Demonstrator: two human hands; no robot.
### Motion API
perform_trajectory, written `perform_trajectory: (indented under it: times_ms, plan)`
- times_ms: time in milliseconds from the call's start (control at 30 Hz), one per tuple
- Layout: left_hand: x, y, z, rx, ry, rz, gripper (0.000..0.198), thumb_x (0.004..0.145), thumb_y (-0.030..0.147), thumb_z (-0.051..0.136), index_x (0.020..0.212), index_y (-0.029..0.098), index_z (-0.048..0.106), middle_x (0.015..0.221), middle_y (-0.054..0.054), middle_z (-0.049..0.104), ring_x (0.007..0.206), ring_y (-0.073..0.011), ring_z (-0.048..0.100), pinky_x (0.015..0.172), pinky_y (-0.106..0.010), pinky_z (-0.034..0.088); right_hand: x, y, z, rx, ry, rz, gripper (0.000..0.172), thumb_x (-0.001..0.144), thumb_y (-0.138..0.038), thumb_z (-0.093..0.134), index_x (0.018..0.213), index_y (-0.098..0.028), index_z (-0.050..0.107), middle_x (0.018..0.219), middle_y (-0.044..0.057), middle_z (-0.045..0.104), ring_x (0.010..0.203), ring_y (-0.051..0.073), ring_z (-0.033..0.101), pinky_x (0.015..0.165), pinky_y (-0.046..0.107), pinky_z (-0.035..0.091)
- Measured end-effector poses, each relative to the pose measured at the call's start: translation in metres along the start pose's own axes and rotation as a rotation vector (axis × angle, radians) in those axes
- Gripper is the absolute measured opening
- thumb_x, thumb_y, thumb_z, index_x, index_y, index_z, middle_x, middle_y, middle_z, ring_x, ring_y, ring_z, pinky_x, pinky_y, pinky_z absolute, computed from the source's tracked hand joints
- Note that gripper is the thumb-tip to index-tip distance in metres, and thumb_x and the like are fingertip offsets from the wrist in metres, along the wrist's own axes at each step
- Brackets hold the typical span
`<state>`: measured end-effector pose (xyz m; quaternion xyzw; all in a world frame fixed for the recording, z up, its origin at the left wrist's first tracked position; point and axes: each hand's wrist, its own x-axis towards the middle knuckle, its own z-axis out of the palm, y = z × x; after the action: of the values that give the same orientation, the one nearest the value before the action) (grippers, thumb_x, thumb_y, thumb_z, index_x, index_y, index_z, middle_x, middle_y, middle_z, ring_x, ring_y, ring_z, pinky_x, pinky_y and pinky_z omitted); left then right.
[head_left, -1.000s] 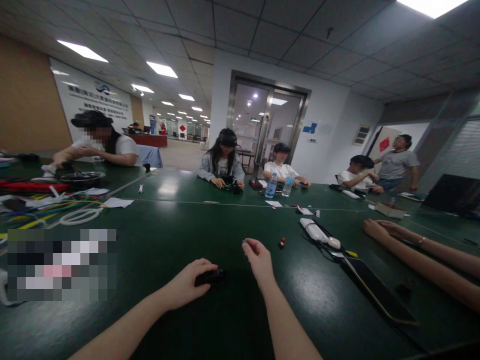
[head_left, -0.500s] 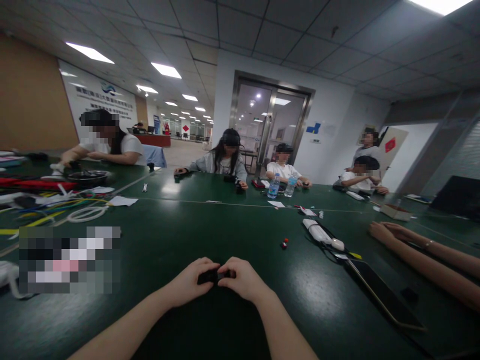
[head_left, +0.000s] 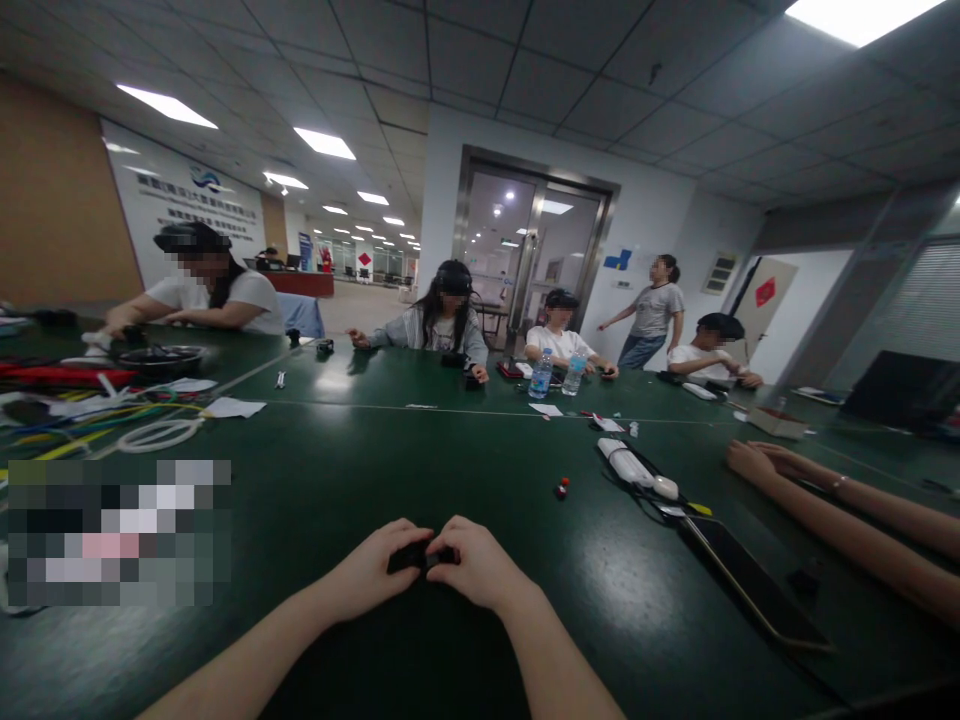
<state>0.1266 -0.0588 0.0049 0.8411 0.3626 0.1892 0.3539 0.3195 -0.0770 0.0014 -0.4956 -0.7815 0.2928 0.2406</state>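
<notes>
My left hand (head_left: 375, 572) and my right hand (head_left: 480, 566) meet low in the middle of the view, resting on the dark green table (head_left: 360, 470). Both curl their fingers round a small black object (head_left: 420, 557) pinched between them; most of it is hidden by the fingertips. A tiny red and black piece (head_left: 561, 488) lies on the table beyond my right hand, apart from it.
A white handled tool (head_left: 636, 468) and a dark tablet (head_left: 750, 580) lie to the right, near another person's forearms (head_left: 825, 510). Coloured cables and white tubing (head_left: 112, 420) crowd the left side. Several people sit along the far edge, with two water bottles (head_left: 556, 372) there.
A second ago my right hand was raised, pinching something tiny; it came down to join my left hand on the black object. A standing person walked left at the back.
</notes>
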Motion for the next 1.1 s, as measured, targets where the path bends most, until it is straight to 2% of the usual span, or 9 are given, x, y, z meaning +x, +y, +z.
perform_trajectory:
  times_ms: [133, 333, 500, 567, 667, 767, 867, 1033, 1100]
  plan:
    - [0.001, -0.005, 0.002, -0.008, 0.042, 0.011, 0.032, 0.075, 0.025, 0.05, 0.108, 0.026, 0.05, 0.11, 0.0, 0.052, 0.103, -0.016, 0.047, 0.092, -0.031, 0.035, 0.001, 0.001, -0.001, 0.031, 0.023, 0.01, 0.028, 0.064, -0.029, 0.066, 0.091, -0.027, 0.062, 0.091, -0.001, 0.053, 0.078, 0.014, 0.05, 0.066, 0.026, 0.04]
    - [0.002, -0.008, 0.003, 0.029, 0.032, 0.047, 0.025, 0.077, 0.024, 0.049, 0.101, 0.026, 0.054, 0.104, 0.001, 0.054, 0.099, -0.0149, 0.048, 0.09, -0.03, 0.036, 0.002, 0.005, 0.0, 0.099, 0.03, 0.023, 0.016, 0.07, -0.029, 0.06, 0.085, -0.027, 0.065, 0.089, 0.0, 0.053, 0.074, 0.012, 0.049, 0.065, 0.024, 0.039]
    - [0.0, -0.007, 0.0, 0.093, -0.021, 0.037, 0.029, 0.079, 0.028, 0.046, 0.107, 0.031, 0.055, 0.112, -0.001, 0.05, 0.104, -0.0167, 0.045, 0.091, -0.032, 0.036, 0.007, 0.016, 0.0, 0.205, 0.1, 0.144, 0.035, 0.063, -0.03, 0.065, 0.097, -0.022, 0.059, 0.086, 0.0, 0.055, 0.069, 0.012, 0.048, 0.061, 0.024, 0.04]
    - [0.0, -0.006, -0.002, 0.144, -0.041, 0.029, 0.031, 0.08, 0.029, 0.044, 0.109, 0.035, 0.055, 0.114, 0.0, 0.048, 0.105, -0.0176, 0.045, 0.091, -0.033, 0.036, 0.008, 0.019, -0.001, 0.24, 0.111, 0.174, 0.033, 0.065, -0.03, 0.063, 0.097, -0.021, 0.058, 0.084, 0.0, 0.056, 0.069, 0.012, 0.049, 0.062, 0.024, 0.041]
    - [0.002, -0.011, -0.007, 0.235, -0.035, 0.033, 0.031, 0.08, 0.032, 0.043, 0.108, 0.038, 0.056, 0.115, 0.001, 0.049, 0.106, -0.0189, 0.045, 0.092, -0.035, 0.035, 0.006, 0.019, -0.004, 0.286, 0.1, 0.169, 0.028, 0.069, -0.031, 0.059, 0.095, -0.021, 0.059, 0.084, 0.0, 0.057, 0.073, 0.013, 0.052, 0.064, 0.025, 0.041]
    - [-0.001, -0.027, -0.024, 0.328, 0.048, -0.014, 0.032, 0.079, 0.033, 0.043, 0.108, 0.038, 0.056, 0.117, 0.001, 0.051, 0.107, -0.0194, 0.046, 0.094, -0.035, 0.033, 0.003, 0.017, -0.006, 0.318, 0.104, 0.188, 0.027, 0.072, -0.034, 0.057, 0.096, -0.022, 0.059, 0.087, 0.001, 0.058, 0.078, 0.014, 0.054, 0.067, 0.027, 0.042]
    - [-0.015, -0.053, -0.056, 0.4, 0.212, -0.224, 0.034, 0.079, 0.036, 0.04, 0.109, 0.035, 0.056, 0.118, 0.0, 0.053, 0.105, -0.0212, 0.049, 0.091, -0.034, 0.036, 0.001, 0.018, -0.008, 0.324, 0.13, 0.21, 0.026, 0.074, -0.034, 0.055, 0.097, -0.024, 0.059, 0.092, 0.001, 0.058, 0.083, 0.016, 0.054, 0.07, 0.028, 0.042]
    - [-0.05, -0.08, -0.103, 0.51, 0.522, -0.94, 0.045, 0.082, 0.041, 0.027, 0.122, 0.029, 0.045, 0.115, -0.009, 0.057, 0.098, -0.0326, 0.054, 0.074, -0.042, 0.041, 0.001, 0.02, -0.009, 0.327, 0.136, 0.225, 0.023, 0.075, -0.034, 0.053, 0.096, -0.025, 0.06, 0.095, 0.0, 0.059, 0.087, 0.016, 0.054, 0.073, 0.029, 0.042]
    - [-0.057, -0.081, -0.108, 0.525, 0.577, -1.032, 0.048, 0.083, 0.044, 0.023, 0.124, 0.029, 0.042, 0.115, -0.009, 0.057, 0.098, -0.0327, 0.054, 0.073, -0.041, 0.041, 0.001, 0.019, -0.009, 0.331, 0.131, 0.217, 0.023, 0.076, -0.034, 0.053, 0.096, -0.026, 0.059, 0.096, 0.0, 0.059, 0.088, 0.016, 0.054, 0.073, 0.029, 0.042]
